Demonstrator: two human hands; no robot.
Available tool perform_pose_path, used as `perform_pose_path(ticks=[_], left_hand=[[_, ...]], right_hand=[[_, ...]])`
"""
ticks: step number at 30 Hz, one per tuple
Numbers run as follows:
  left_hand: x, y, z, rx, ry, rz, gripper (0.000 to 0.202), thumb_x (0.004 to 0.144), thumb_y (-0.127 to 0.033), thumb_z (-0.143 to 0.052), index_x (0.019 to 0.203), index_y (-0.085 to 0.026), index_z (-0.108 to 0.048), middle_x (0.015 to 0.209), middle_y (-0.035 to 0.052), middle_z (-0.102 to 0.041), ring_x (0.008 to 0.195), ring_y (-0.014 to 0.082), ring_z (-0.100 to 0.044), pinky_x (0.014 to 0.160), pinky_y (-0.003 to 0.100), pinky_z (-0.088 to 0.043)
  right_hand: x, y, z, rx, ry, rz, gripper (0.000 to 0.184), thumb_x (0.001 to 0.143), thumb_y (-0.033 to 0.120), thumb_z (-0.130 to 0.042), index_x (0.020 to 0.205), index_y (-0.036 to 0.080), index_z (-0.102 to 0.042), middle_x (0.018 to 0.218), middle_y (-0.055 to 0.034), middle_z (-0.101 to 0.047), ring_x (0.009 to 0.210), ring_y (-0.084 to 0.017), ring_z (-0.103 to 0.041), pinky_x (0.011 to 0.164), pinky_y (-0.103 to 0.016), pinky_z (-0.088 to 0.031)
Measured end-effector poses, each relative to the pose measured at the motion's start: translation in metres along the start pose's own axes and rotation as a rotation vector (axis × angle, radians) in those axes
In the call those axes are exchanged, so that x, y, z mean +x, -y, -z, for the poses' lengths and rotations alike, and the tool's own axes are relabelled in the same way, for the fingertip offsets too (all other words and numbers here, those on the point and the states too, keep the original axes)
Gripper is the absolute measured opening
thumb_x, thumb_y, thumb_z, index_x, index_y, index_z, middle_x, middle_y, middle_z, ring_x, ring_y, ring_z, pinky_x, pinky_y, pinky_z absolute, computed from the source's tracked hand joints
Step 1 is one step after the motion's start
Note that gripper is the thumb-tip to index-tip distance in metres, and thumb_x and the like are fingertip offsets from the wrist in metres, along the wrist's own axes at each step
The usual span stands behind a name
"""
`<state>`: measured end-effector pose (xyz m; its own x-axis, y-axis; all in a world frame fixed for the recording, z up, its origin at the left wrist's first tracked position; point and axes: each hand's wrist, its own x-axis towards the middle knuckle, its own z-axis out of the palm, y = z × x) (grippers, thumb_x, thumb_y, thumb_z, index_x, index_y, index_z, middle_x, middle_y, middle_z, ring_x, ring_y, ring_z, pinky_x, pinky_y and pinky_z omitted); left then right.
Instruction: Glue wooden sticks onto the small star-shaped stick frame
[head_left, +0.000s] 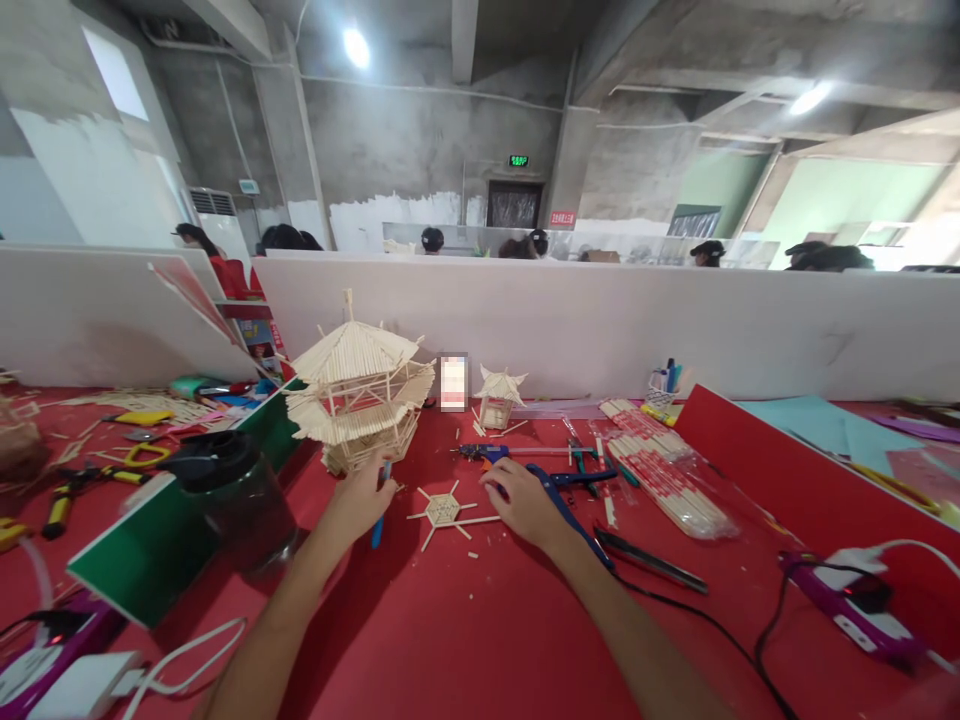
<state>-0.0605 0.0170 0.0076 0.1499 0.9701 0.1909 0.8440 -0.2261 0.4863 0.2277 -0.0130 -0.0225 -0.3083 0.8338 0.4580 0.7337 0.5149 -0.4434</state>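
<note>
My left hand (364,500) has its fingers closed around a slim blue pen-like tool (377,530), whose middle they hide. Right beside it stands a large two-tiered pavilion model (356,385) made of thin wooden sticks. Between my hands, a small web-shaped hexagon of sticks (442,510) lies flat, with spokes poking out and one longer stick running toward my right hand (521,498). That hand hovers low with bent, parted fingers, and nothing shows in its grasp. Just beyond its fingers is a blue hot glue gun (484,453). Blue-handled pliers (570,500) lie to its right.
A smaller pavilion model (499,395) stands at the back. Bagged sticks (667,470), a black utility knife (651,560) and a power strip (855,610) are on the right. At left are a dark bottle (232,500) and green board (142,560). A white partition (600,330) closes the back.
</note>
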Motion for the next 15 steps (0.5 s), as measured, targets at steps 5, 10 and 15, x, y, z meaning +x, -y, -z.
perform_pose_path(ticks=[5,10,15], left_hand=[[-0.007,-0.030,-0.007,-0.768,0.170,-0.066,0.025,0.082,-0.038,-0.053,0.099,-0.021,-0.047,0.078,-0.0006,-0.064,0.054,0.0126,-0.056,0.053,0.026,-0.045],[-0.016,-0.047,-0.023,-1.090,0.268,-0.065,0.040,0.077,-0.050,-0.067,0.090,-0.021,-0.043,0.083,0.0004,-0.066,0.070,0.0146,-0.064,0.070,0.029,-0.052],[-0.019,-0.048,-0.031,-0.832,0.312,-0.209,0.040,0.082,-0.056,-0.063,0.084,-0.020,-0.046,0.075,-0.0010,-0.062,0.072,0.0160,-0.061,0.070,0.029,-0.050]], right_hand=[[-0.004,0.013,0.001,0.128,0.095,0.148,0.031,0.093,0.018,-0.052,0.122,0.024,-0.062,0.112,-0.0064,-0.068,0.105,-0.018,-0.060,0.095,-0.032,-0.046],[-0.006,0.033,-0.001,0.491,0.107,0.092,0.035,0.085,0.025,-0.065,0.120,0.026,-0.065,0.103,-0.0020,-0.072,0.088,-0.016,-0.066,0.080,-0.027,-0.050],[-0.003,0.038,0.000,0.658,-0.020,-0.037,0.017,0.085,0.032,-0.066,0.095,0.020,-0.071,0.089,-0.0023,-0.072,0.081,-0.016,-0.066,0.076,-0.026,-0.050]])
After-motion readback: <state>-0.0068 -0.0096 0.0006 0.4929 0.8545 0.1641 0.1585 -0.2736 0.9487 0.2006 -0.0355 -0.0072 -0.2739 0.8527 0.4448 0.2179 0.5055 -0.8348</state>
